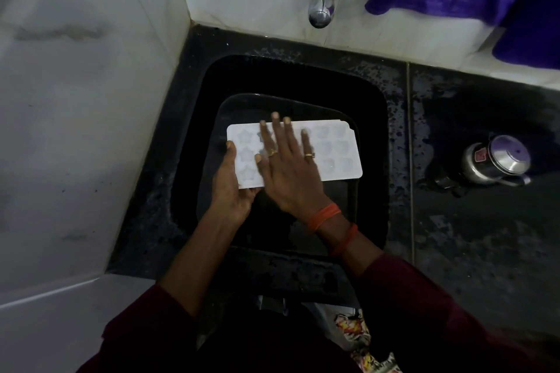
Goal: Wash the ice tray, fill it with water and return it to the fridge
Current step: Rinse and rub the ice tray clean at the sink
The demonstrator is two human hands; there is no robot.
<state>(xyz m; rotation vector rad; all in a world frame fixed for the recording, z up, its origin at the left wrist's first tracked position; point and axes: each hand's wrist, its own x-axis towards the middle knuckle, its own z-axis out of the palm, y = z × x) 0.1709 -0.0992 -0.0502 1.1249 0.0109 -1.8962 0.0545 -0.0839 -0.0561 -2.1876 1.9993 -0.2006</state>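
One white ice tray (339, 157) is held over the black sink (189, 160). The left hand (231, 188) grips its left end, thumb on top. The right hand (288, 166) presses flat on it, fingers spread. One steel pot (497, 160) stands on the right.

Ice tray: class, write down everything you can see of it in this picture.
The ice tray is a white, rectangular, plastic-looking mould with three rows of cups, star-shaped at its left end and rounder toward the right. It is held roughly level, cups up, over the dark sink. The left hand grips its left end, thumb on top. The right hand lies flat across its middle, fingers straight. Whether it holds water cannot be told.
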